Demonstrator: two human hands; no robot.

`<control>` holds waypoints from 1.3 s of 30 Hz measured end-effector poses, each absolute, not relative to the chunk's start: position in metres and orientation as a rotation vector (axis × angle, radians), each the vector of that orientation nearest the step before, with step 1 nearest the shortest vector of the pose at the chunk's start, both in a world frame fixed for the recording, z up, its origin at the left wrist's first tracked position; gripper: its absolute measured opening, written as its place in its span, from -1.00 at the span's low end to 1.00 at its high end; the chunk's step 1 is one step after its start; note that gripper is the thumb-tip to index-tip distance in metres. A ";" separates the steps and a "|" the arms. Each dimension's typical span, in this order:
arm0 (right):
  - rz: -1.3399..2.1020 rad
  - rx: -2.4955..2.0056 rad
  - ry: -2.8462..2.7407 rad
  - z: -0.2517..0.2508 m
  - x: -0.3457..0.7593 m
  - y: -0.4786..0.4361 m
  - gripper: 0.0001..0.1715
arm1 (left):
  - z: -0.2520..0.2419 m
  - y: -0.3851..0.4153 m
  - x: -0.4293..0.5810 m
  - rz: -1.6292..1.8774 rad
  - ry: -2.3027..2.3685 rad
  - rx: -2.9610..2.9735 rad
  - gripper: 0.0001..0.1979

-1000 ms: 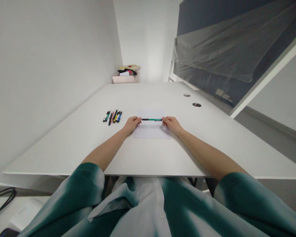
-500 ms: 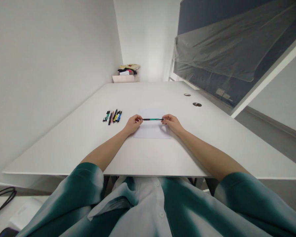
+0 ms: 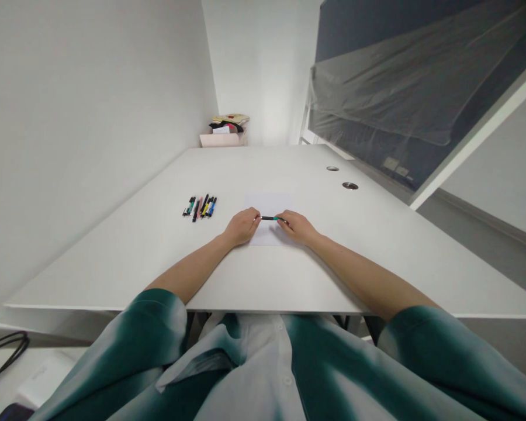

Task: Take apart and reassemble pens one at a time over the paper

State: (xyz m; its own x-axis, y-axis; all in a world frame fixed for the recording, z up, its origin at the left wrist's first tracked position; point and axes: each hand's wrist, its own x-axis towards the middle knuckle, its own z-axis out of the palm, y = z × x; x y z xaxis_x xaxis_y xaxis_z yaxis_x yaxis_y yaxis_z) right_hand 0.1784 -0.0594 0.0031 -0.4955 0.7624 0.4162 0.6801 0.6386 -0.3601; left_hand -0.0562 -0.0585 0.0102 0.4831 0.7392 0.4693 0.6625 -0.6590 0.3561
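A slim black and green pen (image 3: 269, 218) lies level between my two hands, just above a white sheet of paper (image 3: 267, 237). My left hand (image 3: 243, 226) is closed on its black end. On the green part, the fingers of my right hand (image 3: 297, 227) are closed as well. Both ends of the pen are partly covered by my fingers. Left of my left hand, several pens (image 3: 200, 207) in black, green, pink, yellow and blue lie side by side on the white table (image 3: 158, 257).
At the table's far end stands a box (image 3: 221, 140) heaped with cloth-like items. Two round metal cable holes (image 3: 350, 186) sit on the right side. A dark panel (image 3: 398, 88) under clear plastic rises at the right, and a white wall borders the left.
My hands have come closer together along the pen and slightly nearer to me. My right hand now grips the green part, so less of the pen shows between them.
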 end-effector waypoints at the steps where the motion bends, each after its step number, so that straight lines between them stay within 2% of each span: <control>1: 0.185 -1.130 -2.321 0.003 0.178 -0.059 -0.64 | 0.010 -0.058 -0.056 0.914 1.238 2.600 -0.77; 20: 0.176 -1.295 -2.372 0.007 0.171 -0.068 -0.69 | 0.007 -0.057 -0.049 1.034 1.235 2.263 -0.58; 28: 0.064 -1.298 -2.417 0.008 0.170 -0.068 -0.68 | 0.007 -0.057 -0.049 1.009 1.293 2.291 -0.59; 34: 0.019 -1.201 -2.410 0.005 0.171 -0.066 -0.75 | 0.006 -0.057 -0.049 1.004 1.312 2.344 -0.63; 39: 0.039 -1.286 -2.329 0.002 0.170 -0.064 -0.81 | 0.005 -0.057 -0.049 1.014 1.284 2.330 -0.62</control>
State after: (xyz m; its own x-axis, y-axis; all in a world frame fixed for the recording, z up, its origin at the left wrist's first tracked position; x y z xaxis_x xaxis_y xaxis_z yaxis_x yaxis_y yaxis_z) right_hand 0.1704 -0.0636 0.0025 -0.4460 0.8050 0.3912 0.7916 0.5587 -0.2475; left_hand -0.0490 -0.0565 0.0053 0.3538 0.8255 0.4397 0.6189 -0.5592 0.5517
